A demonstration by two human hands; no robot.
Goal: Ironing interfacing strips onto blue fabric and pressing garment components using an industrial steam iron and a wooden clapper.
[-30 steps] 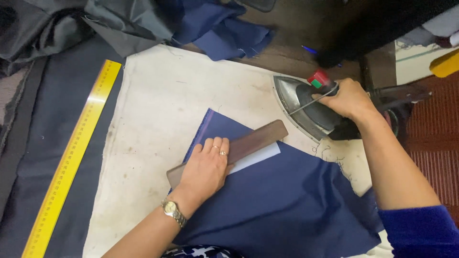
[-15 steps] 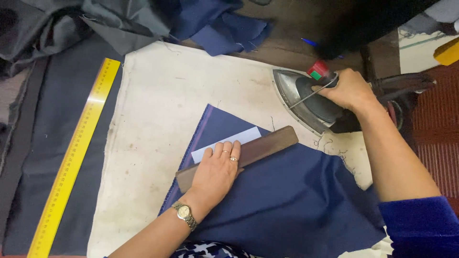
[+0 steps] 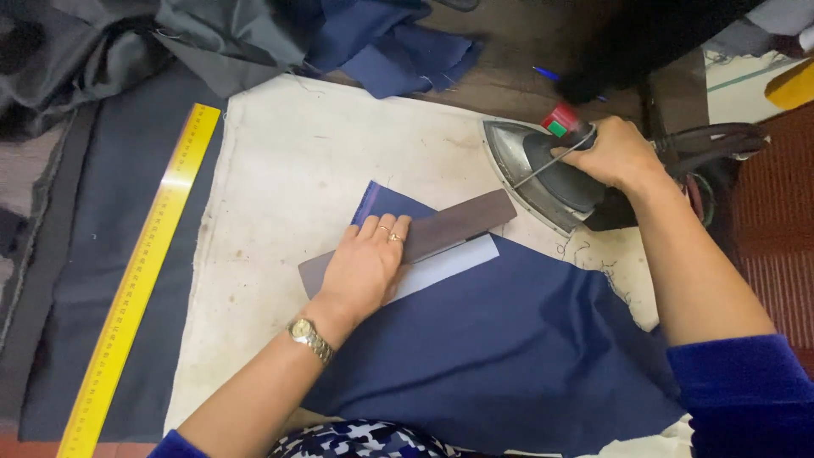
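Head view, looking down on a pressing station. Hidden or cut off: the rear of the iron (image 3: 555, 174) is covered by the right hand (image 3: 612, 153), whose fingers are wrapped tight around the handle; the cord loops at the right edge run out of frame. The near end of the dark wooden block (image 3: 449, 227) lies under the left hand (image 3: 366, 265), which rests flat with fingers together, pressing down rather than gripping. A pale strip (image 3: 449, 265) (paper or interfacing, cannot tell which) shows only as a narrow band along the block's lower edge; the rest is beneath the block and hand. The navy fabric piece (image 3: 509, 356) fills the lower centre and is cropped by the bottom edge and by the person's patterned garment. A wristwatch (image 3: 307, 337) sits on the left wrist; two rings show on that hand.

Surface: an off-white, stained pressing cloth (image 3: 288, 170) covers the centre, with the iron at its upper-right edge, apart from the block. A yellow ruler (image 3: 144, 271) lies diagonally on dark grey cloth (image 3: 93, 212) at the left. Grey and blue fabric heaps (image 3: 381, 42) occupy the top of the frame, over a brown table. A red textured surface borders the right edge; what it is cannot be made out.
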